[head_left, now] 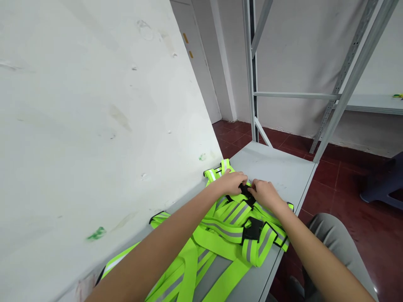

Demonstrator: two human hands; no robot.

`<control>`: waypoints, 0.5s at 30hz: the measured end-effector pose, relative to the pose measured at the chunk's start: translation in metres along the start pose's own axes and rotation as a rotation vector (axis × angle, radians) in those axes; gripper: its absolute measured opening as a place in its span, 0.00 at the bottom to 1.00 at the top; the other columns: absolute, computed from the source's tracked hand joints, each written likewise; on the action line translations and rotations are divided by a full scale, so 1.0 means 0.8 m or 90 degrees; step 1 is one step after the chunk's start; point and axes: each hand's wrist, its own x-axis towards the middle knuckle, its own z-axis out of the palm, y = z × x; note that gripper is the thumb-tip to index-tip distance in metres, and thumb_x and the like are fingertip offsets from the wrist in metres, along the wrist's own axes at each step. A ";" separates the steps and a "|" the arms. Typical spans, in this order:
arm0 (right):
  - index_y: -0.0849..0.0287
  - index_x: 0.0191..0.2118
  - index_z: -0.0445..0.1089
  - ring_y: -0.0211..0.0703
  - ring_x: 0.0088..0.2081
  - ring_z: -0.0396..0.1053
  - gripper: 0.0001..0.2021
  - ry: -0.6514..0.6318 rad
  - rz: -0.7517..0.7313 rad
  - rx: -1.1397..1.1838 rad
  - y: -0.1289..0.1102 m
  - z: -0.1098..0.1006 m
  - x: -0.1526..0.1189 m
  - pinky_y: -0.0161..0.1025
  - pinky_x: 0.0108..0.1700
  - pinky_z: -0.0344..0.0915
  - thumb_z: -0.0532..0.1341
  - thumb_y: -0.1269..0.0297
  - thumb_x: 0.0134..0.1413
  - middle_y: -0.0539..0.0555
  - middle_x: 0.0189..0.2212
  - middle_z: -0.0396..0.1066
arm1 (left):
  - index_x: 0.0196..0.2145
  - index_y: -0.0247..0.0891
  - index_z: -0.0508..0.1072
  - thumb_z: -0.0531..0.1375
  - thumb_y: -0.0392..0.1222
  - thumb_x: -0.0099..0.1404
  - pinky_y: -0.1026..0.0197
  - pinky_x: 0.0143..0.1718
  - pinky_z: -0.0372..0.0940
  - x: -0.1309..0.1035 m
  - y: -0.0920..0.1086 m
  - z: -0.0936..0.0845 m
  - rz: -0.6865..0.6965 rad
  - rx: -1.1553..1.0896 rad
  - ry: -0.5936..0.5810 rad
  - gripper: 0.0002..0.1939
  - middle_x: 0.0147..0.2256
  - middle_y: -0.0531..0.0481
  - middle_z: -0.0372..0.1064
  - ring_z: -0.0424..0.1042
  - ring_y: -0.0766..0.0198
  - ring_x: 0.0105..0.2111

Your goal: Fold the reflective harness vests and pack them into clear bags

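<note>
Neon-yellow straps with grey reflective stripes (220,247) lie in an overlapping pile on a grey metal shelf (270,163). Near the pile's far end, my left hand (232,183) and my right hand (263,193) grip a black buckle (244,191) from either side, fingers closed around its ends. My fingers partly cover this buckle. Another black buckle (252,229) rests on the straps closer to me, below my hands. My left forearm hides part of the pile.
A white wall panel (110,105) borders the shelf on the left. Metal rack posts (250,75) rise behind it. A dark blue stool (384,184) stands on the red tiled floor at right. My grey-clad knee is beside the shelf's right edge.
</note>
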 end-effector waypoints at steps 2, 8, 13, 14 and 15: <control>0.60 0.41 0.68 0.50 0.41 0.71 0.10 -0.007 0.000 0.006 0.002 -0.002 -0.002 0.41 0.42 0.53 0.51 0.64 0.62 0.60 0.40 0.75 | 0.47 0.44 0.68 0.58 0.38 0.56 0.48 0.52 0.57 0.002 -0.003 -0.004 0.007 -0.007 -0.021 0.19 0.47 0.47 0.70 0.69 0.53 0.47; 0.62 0.43 0.69 0.52 0.43 0.70 0.12 -0.041 0.001 0.022 0.000 -0.006 0.000 0.43 0.45 0.53 0.52 0.71 0.55 0.63 0.43 0.74 | 0.47 0.51 0.70 0.59 0.36 0.56 0.52 0.50 0.59 0.017 -0.001 -0.010 0.017 0.016 -0.082 0.20 0.45 0.52 0.73 0.71 0.55 0.45; 0.62 0.41 0.70 0.54 0.44 0.70 0.14 -0.048 0.033 0.034 -0.008 -0.006 -0.001 0.46 0.46 0.54 0.51 0.61 0.59 0.64 0.41 0.75 | 0.41 0.45 0.72 0.64 0.35 0.51 0.50 0.48 0.59 0.030 0.007 -0.008 0.021 0.059 -0.087 0.18 0.43 0.48 0.73 0.70 0.51 0.45; 0.61 0.41 0.70 0.55 0.44 0.70 0.15 -0.050 0.039 0.037 -0.008 -0.006 -0.001 0.47 0.46 0.54 0.52 0.57 0.59 0.64 0.40 0.75 | 0.40 0.44 0.72 0.65 0.36 0.51 0.50 0.47 0.59 0.030 0.008 -0.008 0.027 0.063 -0.089 0.17 0.42 0.47 0.73 0.71 0.51 0.44; 0.61 0.40 0.71 0.56 0.43 0.70 0.16 -0.053 0.044 0.040 -0.009 -0.007 -0.001 0.47 0.46 0.54 0.54 0.54 0.58 0.63 0.39 0.75 | 0.39 0.44 0.72 0.66 0.36 0.51 0.50 0.47 0.60 0.029 0.008 -0.008 0.035 0.065 -0.088 0.16 0.41 0.47 0.72 0.71 0.51 0.43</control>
